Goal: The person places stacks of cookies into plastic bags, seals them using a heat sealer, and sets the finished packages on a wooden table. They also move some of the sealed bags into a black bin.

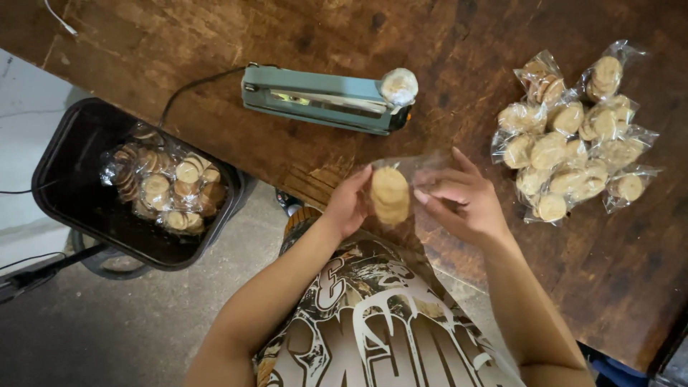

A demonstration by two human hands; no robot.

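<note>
Nearest the lens, a printed shirt fills the bottom edge, and both forearms rise from it toward the wooden table. Between the hands sits a small stack of round cookies inside a clear plastic bag, held just off the near edge of the table. The left hand cups the stack from the left, fingers curled round it so the cookies stay aligned. The right hand has its fingers loosely spread, fingertips pinching the bag's slack film, apparently keeping the mouth taut above the stack. Beyond them lies a teal heat sealer, its arm down, close enough to reach with the bag's open end. Far right, a heap of bagged cookies rests on the table. At left, beside the table, a black bin holds more bagged cookie packs.
</note>
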